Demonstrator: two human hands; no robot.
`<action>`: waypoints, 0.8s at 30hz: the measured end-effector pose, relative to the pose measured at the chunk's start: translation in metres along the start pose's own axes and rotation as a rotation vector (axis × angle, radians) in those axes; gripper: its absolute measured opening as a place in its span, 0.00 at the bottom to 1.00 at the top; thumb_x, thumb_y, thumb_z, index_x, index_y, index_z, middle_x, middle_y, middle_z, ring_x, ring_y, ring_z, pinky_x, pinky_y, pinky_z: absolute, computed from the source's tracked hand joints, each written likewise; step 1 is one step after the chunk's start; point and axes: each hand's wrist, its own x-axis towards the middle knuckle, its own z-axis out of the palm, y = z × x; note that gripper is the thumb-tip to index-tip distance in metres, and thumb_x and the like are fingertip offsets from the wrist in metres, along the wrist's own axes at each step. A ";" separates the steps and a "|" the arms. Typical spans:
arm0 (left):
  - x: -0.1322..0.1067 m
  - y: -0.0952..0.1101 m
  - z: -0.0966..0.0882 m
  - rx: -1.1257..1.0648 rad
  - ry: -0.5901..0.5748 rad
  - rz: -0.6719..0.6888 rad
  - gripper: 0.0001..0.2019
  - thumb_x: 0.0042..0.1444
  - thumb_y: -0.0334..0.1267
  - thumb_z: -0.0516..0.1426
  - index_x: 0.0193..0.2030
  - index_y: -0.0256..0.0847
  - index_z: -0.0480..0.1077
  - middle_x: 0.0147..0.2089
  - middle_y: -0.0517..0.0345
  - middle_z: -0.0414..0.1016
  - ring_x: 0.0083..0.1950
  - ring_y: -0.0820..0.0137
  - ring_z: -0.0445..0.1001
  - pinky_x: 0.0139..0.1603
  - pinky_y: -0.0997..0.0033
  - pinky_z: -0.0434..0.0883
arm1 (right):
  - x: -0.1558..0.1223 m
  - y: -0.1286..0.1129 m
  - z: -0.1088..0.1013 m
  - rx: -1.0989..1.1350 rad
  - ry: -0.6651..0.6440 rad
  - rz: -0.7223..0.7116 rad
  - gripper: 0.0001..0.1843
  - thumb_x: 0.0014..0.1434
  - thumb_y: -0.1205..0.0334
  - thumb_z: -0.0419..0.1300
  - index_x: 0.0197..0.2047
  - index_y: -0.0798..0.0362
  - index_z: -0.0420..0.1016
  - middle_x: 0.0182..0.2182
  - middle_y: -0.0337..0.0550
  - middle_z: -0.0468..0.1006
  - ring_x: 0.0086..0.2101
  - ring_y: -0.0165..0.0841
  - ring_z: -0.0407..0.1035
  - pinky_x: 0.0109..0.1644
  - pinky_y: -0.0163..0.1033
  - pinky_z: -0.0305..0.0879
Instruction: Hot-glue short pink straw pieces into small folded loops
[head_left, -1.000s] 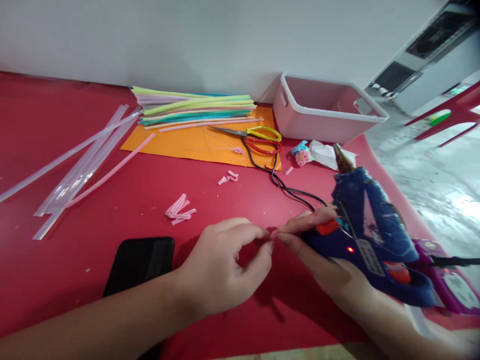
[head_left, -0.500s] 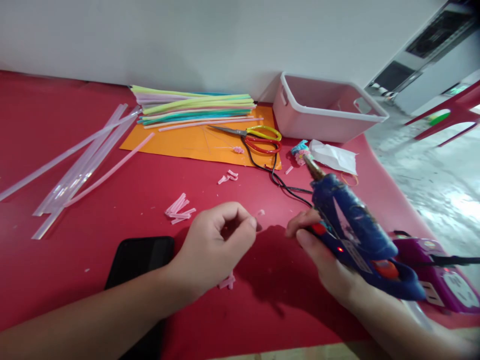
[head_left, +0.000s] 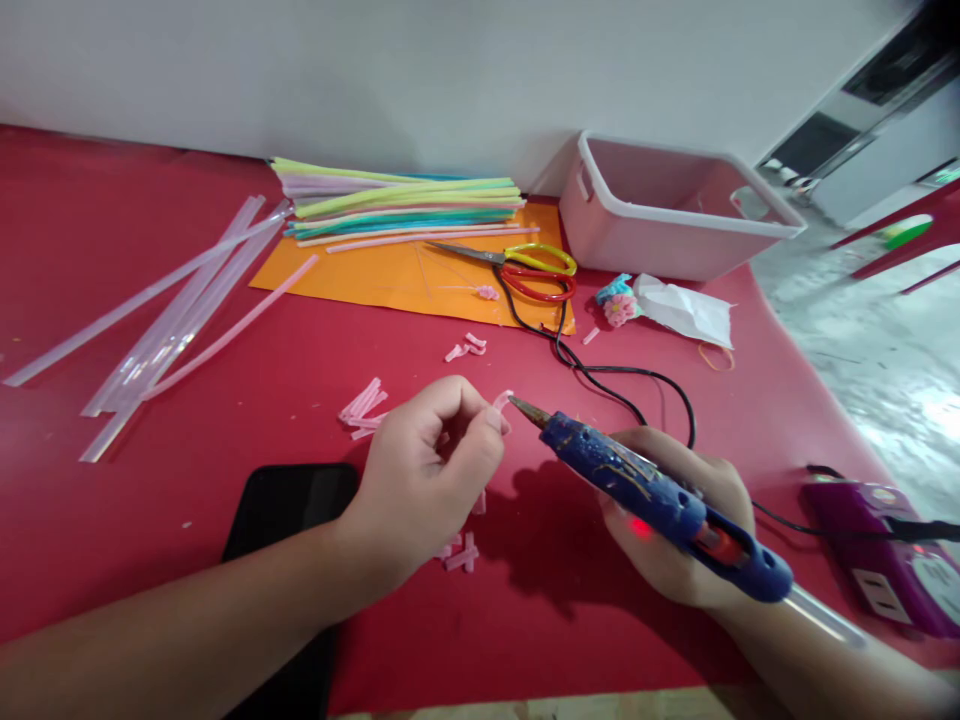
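Observation:
My left hand point(head_left: 427, 480) is curled above the red table point(head_left: 225, 400), pinching a small pink straw piece point(head_left: 501, 400) between thumb and forefinger. My right hand point(head_left: 675, 520) grips a blue hot glue gun point(head_left: 660, 495) lying nearly level, its metal nozzle point(head_left: 529, 410) pointing left and touching the pink piece. A red light glows on the gun's body. A clear glue stick point(head_left: 825, 615) sticks out of its back. Several cut pink straw pieces point(head_left: 459, 552) lie on the table under my left hand.
A black phone point(head_left: 289, 510) lies by my left forearm. Clear glue sticks point(head_left: 165, 310) are at left. Coloured straws point(head_left: 397, 205), orange paper point(head_left: 405, 280) and scissors point(head_left: 525, 265) sit at the back, a white bin point(head_left: 667, 210) beyond. A purple power strip point(head_left: 885, 560) is at right.
The glue gun swung down from tip-up to nearly level, its nozzle now at the pink piece. My left hand rose slightly and turned the piece toward the nozzle.

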 end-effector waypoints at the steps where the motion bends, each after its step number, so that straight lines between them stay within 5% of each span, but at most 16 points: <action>1: 0.000 0.000 0.000 0.000 -0.002 0.002 0.11 0.62 0.38 0.54 0.28 0.42 0.61 0.20 0.69 0.61 0.19 0.76 0.68 0.22 0.77 0.64 | -0.001 0.000 0.001 0.003 0.004 0.005 0.08 0.52 0.66 0.61 0.37 0.47 0.69 0.21 0.32 0.74 0.15 0.25 0.62 0.21 0.34 0.62; 10: 0.000 0.000 -0.001 0.015 0.006 0.035 0.09 0.60 0.34 0.54 0.28 0.43 0.61 0.21 0.68 0.61 0.20 0.75 0.68 0.23 0.75 0.63 | -0.001 0.000 0.003 0.014 0.025 -0.005 0.07 0.53 0.65 0.62 0.36 0.47 0.70 0.19 0.28 0.68 0.14 0.22 0.55 0.25 0.33 0.65; 24: 0.003 0.002 0.000 0.066 0.059 0.129 0.11 0.60 0.34 0.53 0.26 0.43 0.60 0.19 0.70 0.59 0.18 0.78 0.62 0.21 0.77 0.62 | -0.003 -0.002 0.003 0.004 0.030 0.003 0.07 0.53 0.65 0.61 0.37 0.48 0.69 0.20 0.31 0.71 0.16 0.24 0.60 0.21 0.33 0.58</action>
